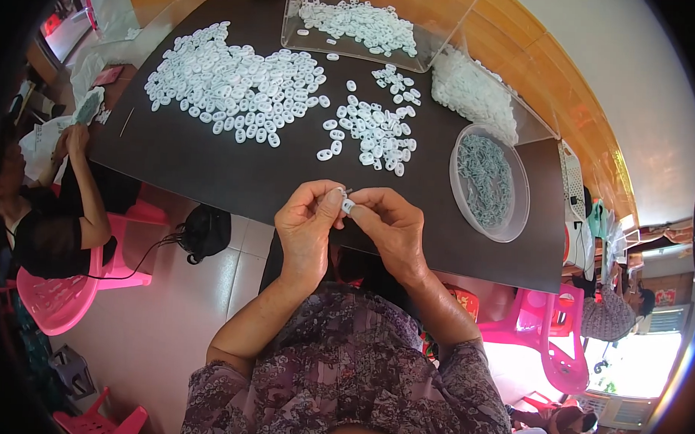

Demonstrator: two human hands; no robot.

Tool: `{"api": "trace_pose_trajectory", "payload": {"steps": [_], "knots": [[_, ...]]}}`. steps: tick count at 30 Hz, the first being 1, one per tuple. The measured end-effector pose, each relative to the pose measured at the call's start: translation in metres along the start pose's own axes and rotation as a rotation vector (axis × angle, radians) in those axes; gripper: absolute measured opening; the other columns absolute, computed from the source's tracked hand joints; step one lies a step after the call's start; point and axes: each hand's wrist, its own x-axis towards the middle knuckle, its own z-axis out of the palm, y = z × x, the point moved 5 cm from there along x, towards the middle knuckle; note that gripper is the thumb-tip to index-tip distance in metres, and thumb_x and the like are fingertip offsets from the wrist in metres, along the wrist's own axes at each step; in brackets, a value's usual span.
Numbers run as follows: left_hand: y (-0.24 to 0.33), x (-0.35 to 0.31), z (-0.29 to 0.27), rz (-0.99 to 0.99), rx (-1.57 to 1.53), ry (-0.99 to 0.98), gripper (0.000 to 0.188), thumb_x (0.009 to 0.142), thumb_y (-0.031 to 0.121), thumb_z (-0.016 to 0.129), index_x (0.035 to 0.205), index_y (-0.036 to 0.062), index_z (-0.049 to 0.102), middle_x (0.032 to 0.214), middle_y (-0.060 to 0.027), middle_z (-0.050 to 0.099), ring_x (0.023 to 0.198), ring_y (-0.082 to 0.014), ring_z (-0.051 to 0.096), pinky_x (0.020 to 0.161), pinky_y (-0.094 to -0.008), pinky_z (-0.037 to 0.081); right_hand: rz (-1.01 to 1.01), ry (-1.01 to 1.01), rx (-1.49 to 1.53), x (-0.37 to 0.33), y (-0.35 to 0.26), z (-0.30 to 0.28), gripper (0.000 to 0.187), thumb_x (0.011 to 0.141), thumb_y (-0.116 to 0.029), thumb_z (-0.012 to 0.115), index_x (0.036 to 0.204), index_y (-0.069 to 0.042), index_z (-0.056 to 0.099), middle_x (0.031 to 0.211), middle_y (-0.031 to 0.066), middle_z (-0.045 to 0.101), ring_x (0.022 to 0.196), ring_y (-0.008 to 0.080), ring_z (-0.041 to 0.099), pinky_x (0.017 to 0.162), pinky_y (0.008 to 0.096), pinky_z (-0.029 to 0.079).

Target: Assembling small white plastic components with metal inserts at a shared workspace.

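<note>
Just above the table's near edge, my two hands meet at their fingertips. My right hand pinches a small white oval plastic piece with holes in it, between thumb and fingers. My left hand is closed in a pinch right beside it, thumb against fingers. A tiny dark bit shows between the fingertips; its kind is too small to tell. Beyond my hands lies a small heap of matching white oval pieces, and a larger spread of them lies farther left.
A clear bowl of grey-green small parts stands at the right. Clear bins at the back hold more white pieces and a white heap. Another person works at the left. Pink chairs stand on the floor.
</note>
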Motion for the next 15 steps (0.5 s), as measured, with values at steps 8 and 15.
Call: {"api": "trace_pose_trajectory", "payload": {"steps": [8, 15], "knots": [[0.007, -0.004, -0.001, -0.057, 0.015, 0.05, 0.011, 0.086, 0.002, 0.06, 0.096, -0.004, 0.06, 0.078, -0.006, 0.061, 0.063, -0.0096, 0.056, 0.053, -0.0205, 0.044, 0.162, 0.1, 0.216, 0.007, 0.002, -0.017, 0.016, 0.083, -0.003, 0.062, 0.097, 0.003, 0.062, 0.082, 0.0082, 0.065, 0.068, 0.0093, 0.056, 0.06, 0.0202, 0.042], [0.007, -0.01, 0.001, -0.096, 0.121, 0.038, 0.009, 0.084, 0.001, 0.061, 0.093, -0.001, 0.06, 0.076, -0.004, 0.062, 0.061, -0.0067, 0.055, 0.05, -0.0178, 0.042, 0.157, 0.098, 0.195, 0.007, 0.007, -0.015, 0.017, 0.083, -0.004, 0.064, 0.098, 0.003, 0.062, 0.082, 0.0079, 0.065, 0.067, 0.009, 0.056, 0.06, 0.02, 0.042]]}}
